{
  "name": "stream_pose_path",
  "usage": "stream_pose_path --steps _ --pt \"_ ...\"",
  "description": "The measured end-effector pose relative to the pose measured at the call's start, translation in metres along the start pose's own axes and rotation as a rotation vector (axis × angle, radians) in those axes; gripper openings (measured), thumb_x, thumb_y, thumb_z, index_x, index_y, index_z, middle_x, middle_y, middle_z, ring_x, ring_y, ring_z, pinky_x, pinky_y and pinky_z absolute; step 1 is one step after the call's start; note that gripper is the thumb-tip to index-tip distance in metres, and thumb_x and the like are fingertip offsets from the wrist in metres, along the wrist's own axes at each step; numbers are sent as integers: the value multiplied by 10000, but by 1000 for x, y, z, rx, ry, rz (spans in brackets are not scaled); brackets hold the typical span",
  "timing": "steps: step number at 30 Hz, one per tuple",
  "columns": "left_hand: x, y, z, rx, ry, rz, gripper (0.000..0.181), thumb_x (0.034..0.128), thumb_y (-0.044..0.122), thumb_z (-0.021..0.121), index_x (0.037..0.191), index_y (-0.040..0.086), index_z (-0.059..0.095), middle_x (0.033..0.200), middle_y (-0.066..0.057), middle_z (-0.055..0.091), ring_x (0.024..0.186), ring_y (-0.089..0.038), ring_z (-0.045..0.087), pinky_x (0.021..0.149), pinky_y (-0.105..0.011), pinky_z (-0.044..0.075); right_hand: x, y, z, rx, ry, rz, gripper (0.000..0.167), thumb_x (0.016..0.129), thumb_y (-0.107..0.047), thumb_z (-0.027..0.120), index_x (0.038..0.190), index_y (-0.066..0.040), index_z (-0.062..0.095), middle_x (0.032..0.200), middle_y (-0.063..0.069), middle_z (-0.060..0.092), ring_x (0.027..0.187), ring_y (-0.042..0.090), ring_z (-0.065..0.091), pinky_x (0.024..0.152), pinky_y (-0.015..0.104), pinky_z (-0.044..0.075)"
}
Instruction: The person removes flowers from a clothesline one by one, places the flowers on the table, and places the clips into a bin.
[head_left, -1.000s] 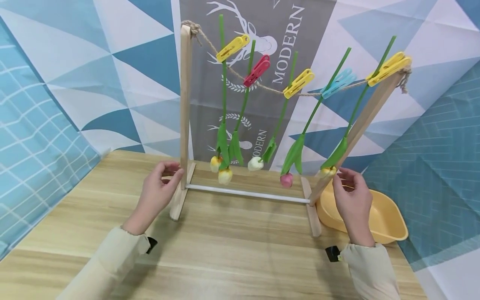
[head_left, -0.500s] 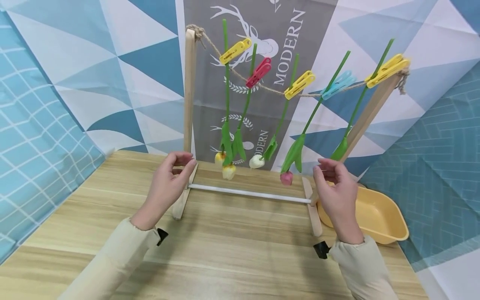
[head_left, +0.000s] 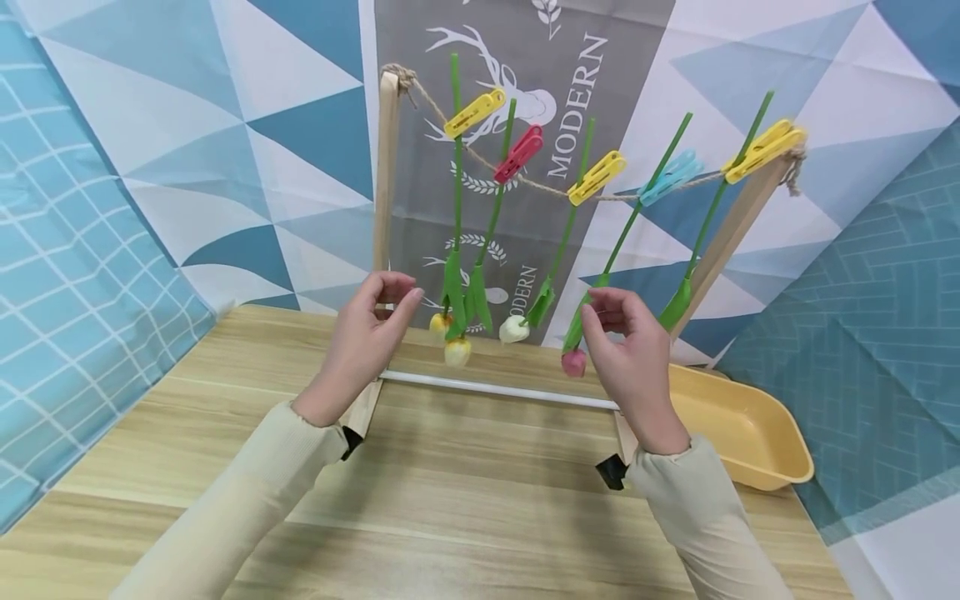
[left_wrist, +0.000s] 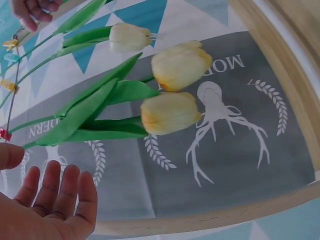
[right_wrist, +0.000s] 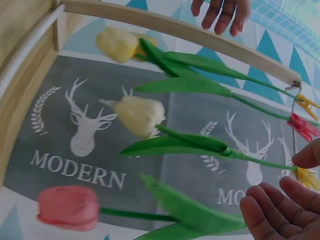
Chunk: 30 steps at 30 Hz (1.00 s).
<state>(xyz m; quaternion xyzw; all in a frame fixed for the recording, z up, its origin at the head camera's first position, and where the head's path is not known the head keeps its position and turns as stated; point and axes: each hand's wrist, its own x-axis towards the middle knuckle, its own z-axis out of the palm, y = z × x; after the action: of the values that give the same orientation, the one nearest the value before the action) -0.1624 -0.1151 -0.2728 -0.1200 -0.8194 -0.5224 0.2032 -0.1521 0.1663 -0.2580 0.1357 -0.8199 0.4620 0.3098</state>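
Artificial tulips hang heads down from a twine line (head_left: 540,185), each stem pinched by a plastic clothespin. Yellow tulips (head_left: 457,352) are at the left, a white tulip (head_left: 514,329) in the middle, a pink tulip (head_left: 574,363) to the right. The rightmost bloom is hidden behind my right hand. Among the pegs are a red clothespin (head_left: 519,155) and a blue clothespin (head_left: 670,178). My left hand (head_left: 371,342), fingers loosely bent, holds nothing just left of the yellow tulips. Beside the pink tulip, my right hand (head_left: 630,358) is likewise free, partly covering a leaf.
Two wooden posts (head_left: 386,167) carry the twine, joined low down by a white rod (head_left: 495,389). The frame stands on a wood-grain table (head_left: 465,517). A yellow plastic basin (head_left: 798,442) sits at the right, and patterned cloth (head_left: 315,150) hangs behind.
Both hands have left the area by the posts and come inward and up, in front of the frame. The view has shifted slightly. Flowers and clothespins hang as before.
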Motion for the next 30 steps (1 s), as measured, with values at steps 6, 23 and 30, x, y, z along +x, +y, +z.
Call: stream_pose_path --steps 6,23,30 --pt "12 9 2 -24 -7 28 309 948 309 533 1124 56 552 1045 -76 598 935 -127 535 785 -236 462 10 -13 4 -1 -24 -37 247 889 -141 612 1100 -14 605 923 92 651 784 73 563 733 132 449" --pt "52 39 8 -116 68 63 260 938 275 548 1087 63 556 985 -35 572 872 -118 515 763 -223 439 50 -72 27 108 -92 -115 263 898 -142 596 1128 -14 589 921 98 640 787 126 584 723 194 480" --pt "65 51 12 -140 82 96 257 940 258 545 1089 48 556 961 -24 566 860 -111 515 778 -247 430 72 -102 36 221 -99 -72 269 903 -157 593 1142 -34 585 954 93 637 820 120 587 754 212 482"
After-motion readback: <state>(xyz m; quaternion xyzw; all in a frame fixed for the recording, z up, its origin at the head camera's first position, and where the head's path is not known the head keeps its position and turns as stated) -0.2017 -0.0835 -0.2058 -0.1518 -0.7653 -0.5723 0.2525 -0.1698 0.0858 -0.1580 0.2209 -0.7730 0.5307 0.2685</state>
